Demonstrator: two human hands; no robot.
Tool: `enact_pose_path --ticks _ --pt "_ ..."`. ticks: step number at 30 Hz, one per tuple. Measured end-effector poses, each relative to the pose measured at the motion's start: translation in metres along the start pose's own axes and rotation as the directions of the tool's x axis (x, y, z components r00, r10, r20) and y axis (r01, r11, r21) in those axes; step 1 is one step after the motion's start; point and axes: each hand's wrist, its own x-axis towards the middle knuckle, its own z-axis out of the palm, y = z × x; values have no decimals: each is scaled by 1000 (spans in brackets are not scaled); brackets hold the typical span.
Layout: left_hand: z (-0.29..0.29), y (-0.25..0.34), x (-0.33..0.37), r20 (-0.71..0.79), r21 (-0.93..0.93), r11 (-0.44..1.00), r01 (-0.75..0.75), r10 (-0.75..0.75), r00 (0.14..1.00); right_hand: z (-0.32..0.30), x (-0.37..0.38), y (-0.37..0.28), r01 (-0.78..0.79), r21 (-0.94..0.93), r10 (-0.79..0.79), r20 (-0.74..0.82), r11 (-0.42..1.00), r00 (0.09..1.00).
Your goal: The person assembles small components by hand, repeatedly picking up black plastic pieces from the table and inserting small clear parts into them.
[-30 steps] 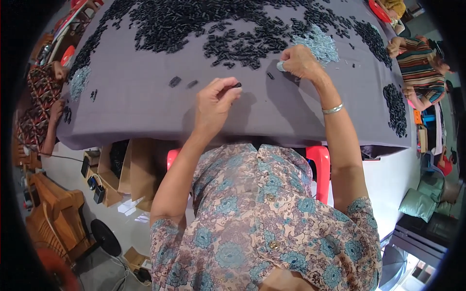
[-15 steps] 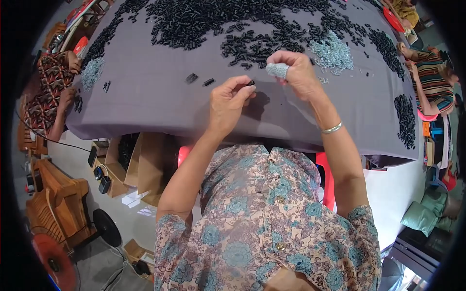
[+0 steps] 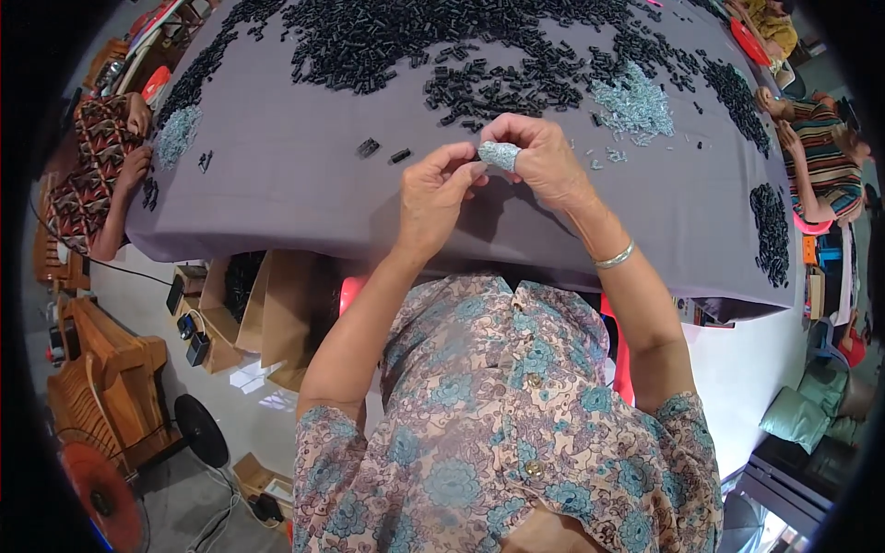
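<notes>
We see our left hand [image 3: 441,198] and right hand [image 3: 544,161] raised together above the near edge of the surface [image 3: 304,198], which is draped in grey cloth. The right grip is narrow, thumb and fingers pinched around a small pale blue-grey piece [image 3: 499,155]; the left fingertips [image 3: 472,169] touch that same piece from the other side, closed on it too. A bracelet [image 3: 614,257] circles the right wrist. Two loose black pieces [image 3: 383,151] lie just left of the hands. A wide spread of black pieces [image 3: 442,46] covers the far edge, and a pale blue-grey heap [image 3: 634,103] sits toward the far right. Other people sit at the left and right edges.
</notes>
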Motion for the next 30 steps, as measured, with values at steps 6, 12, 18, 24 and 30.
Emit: enact_pose_path --ticks 6,12,18,24,30 --pt "2 -2 1 -2 -5 1000 -25 25 1000 9 -8 5 274 -316 -311 -73 908 947" --pt "-1 -7 3 -87 -8 994 -107 106 991 25 -21 5 434 -584 -550 -25 686 835" --pt "-4 2 5 -129 52 996 -66 72 989 3 -39 8 262 -549 -409 -163 794 898" --pt "-6 0 5 -141 75 995 -72 82 987 -58 -27 -2 16 -614 -245 -291 789 925" --pt "-1 0 3 -91 57 994 -89 94 991 -59 -23 7 1 -836 -182 -118 549 976"
